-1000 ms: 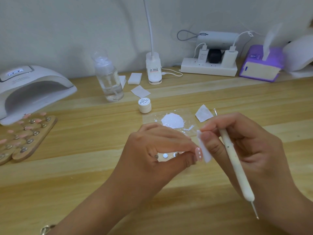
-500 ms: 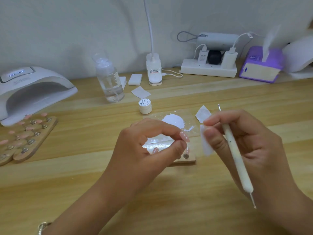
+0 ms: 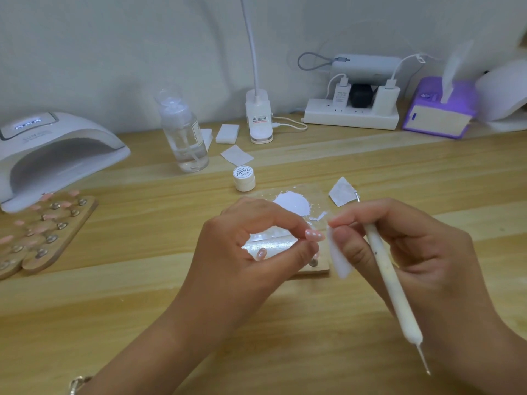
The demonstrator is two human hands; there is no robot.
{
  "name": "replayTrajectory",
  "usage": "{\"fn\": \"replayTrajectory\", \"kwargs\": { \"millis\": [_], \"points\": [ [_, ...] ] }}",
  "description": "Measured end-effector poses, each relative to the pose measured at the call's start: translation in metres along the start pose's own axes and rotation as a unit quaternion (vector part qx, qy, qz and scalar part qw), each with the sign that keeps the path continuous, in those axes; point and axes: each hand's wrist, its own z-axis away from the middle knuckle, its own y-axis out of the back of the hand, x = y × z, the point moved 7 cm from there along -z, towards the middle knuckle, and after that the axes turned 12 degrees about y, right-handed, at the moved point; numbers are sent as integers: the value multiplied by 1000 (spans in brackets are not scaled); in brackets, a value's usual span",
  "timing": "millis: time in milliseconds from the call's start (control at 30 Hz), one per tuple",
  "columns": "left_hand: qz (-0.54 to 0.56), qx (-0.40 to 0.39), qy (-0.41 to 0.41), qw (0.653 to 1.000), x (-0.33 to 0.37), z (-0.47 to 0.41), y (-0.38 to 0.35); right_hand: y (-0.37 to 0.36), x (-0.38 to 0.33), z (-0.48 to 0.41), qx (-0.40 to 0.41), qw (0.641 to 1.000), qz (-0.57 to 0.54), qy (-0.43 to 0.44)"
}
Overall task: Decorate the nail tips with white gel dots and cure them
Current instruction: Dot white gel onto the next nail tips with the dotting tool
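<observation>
My left hand (image 3: pixel 251 252) pinches a pink nail tip (image 3: pixel 313 234) with white dots between thumb and forefinger, above a small wooden holder (image 3: pixel 316 267). Another pink tip (image 3: pixel 261 253) shows on that holder under my palm. My right hand (image 3: pixel 413 252) grips a white dotting pen (image 3: pixel 393 286) and pinches a white wipe (image 3: pixel 338 259) close beside the held tip. White gel (image 3: pixel 293 205) lies spread on a clear palette (image 3: pixel 319 195) behind my hands. The small white gel jar (image 3: pixel 243 178) stands closed further back.
The curing lamp (image 3: pixel 57 149) sits at far left, with wooden boards of pink nail tips (image 3: pixel 42 232) in front of it. A clear pump bottle (image 3: pixel 184 132), loose wipes (image 3: pixel 236 155), a desk lamp base (image 3: pixel 259 118), a power strip (image 3: pixel 350 115) and a purple box (image 3: pixel 439 112) line the back.
My left hand rose off the holder and turned the dotted tip toward the wipe. My right hand with pen and wipe shifted up and slightly left, closing on the tip.
</observation>
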Motion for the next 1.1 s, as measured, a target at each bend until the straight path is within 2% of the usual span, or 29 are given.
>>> {"fn": "replayTrajectory", "kwargs": {
  "millis": [433, 567, 700, 800, 967, 1100],
  "points": [
    [-14, -7, 20, 1000, 0, 1, -4, -1, 3, 0, -3, 1000, 8, -14],
    [-40, -18, -2, 999, 3, 3, -8, 3, 6, -1, 3, 1000, 15, -24],
    [-5, -7, 76, 997, -7, 4, -7, 8, 9, -3, 15, 999, 26, -24],
    [10, 5, 90, 996, -8, 6, -5, 4, 7, -1, 14, 1000, 3, -23],
    [17, 44, 43, 998, 2, 5, 3, 1, -1, -3, 37, 995, -93, -14],
    [36, 24, 64, 997, -1, 5, -2, -1, -7, -3, 26, 992, -124, 0]
  ]
}}
